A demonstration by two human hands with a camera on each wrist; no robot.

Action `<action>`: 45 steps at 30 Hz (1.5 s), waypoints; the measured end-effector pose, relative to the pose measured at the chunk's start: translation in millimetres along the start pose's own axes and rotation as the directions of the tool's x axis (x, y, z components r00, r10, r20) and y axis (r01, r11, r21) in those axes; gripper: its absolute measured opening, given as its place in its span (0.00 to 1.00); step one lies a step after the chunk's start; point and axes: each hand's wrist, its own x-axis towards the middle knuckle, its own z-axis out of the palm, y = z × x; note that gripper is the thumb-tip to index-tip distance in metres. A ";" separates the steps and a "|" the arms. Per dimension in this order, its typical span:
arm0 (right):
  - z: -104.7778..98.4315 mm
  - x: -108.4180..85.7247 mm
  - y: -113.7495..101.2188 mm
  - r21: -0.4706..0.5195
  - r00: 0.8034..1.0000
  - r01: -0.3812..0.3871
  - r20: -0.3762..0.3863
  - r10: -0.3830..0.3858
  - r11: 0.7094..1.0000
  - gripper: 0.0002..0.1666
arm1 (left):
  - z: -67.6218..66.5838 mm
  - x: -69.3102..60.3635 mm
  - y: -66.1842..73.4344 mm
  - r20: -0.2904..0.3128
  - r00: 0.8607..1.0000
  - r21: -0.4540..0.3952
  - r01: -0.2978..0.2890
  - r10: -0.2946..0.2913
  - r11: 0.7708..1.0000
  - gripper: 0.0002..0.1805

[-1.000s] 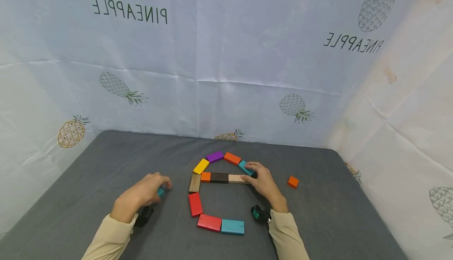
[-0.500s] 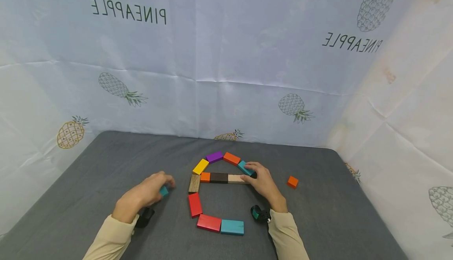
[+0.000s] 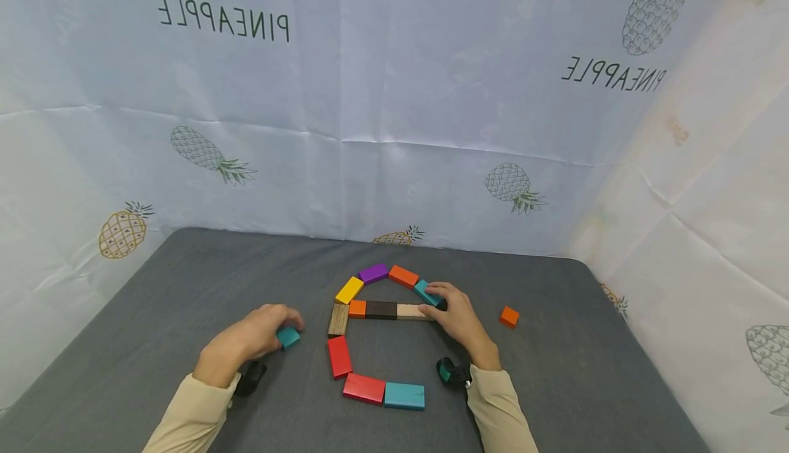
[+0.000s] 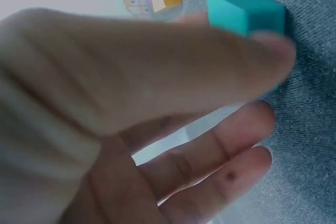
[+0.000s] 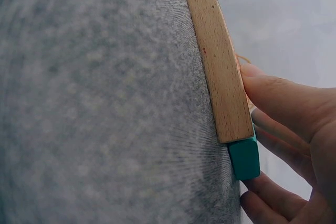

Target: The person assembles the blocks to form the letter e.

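Observation:
In the head view my left hand [image 3: 255,335] pinches a small teal block [image 3: 287,337] just above the grey table, left of the block outline. The left wrist view has the thumb across that teal block [image 4: 247,11], the other fingers extended below. At the outline's right, my right hand [image 3: 459,314] straddles another teal block [image 3: 427,292] and the light wooden block [image 3: 411,312]. In the right wrist view the thumb lies on the light wooden block [image 5: 220,72], with fingers behind the teal block [image 5: 245,158]. Part of that teal block is hidden under the hand.
Purple [image 3: 373,274], orange [image 3: 404,275], yellow [image 3: 349,290], brown wood, dark, red [image 3: 340,357] and teal [image 3: 404,395] blocks form an outline on the grey table [image 3: 592,384]. A loose orange block [image 3: 509,316] lies at right. A pineapple-print curtain [image 3: 394,96] stands behind.
My left hand has shifted slightly to the right, and more of its teal block shows from under the fingers. The right hand and the laid blocks keep their places.

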 end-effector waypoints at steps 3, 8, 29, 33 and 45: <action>0.4 -0.3 0.6 -0.003 1.000 -0.002 0.001 0.002 1.000 0.26 | 1.7 0.6 1.8 -0.006 1.000 0.009 0.013 -0.013 1.000 0.18; 0.7 -0.4 0.8 0.008 1.000 -0.006 -0.001 0.006 1.000 0.27 | 4.7 0.4 7.4 -0.043 0.999 0.027 0.016 -0.015 1.000 0.12; 0.4 -0.6 -0.7 0.010 1.000 0.000 -0.003 0.000 1.000 0.27 | 19.6 -3.8 65.1 -0.123 0.969 0.110 -0.201 0.214 0.973 0.14; -0.8 -0.9 -1.7 0.009 1.000 -0.005 -0.003 0.005 1.000 0.27 | 30.5 0.1 73.5 -0.127 0.947 0.148 -0.276 0.294 0.950 0.16; -2.2 0.5 -1.9 -0.013 1.000 0.004 0.023 -0.004 1.000 0.27 | 59.3 3.7 103.7 -0.085 0.905 0.231 -0.390 0.418 0.891 0.19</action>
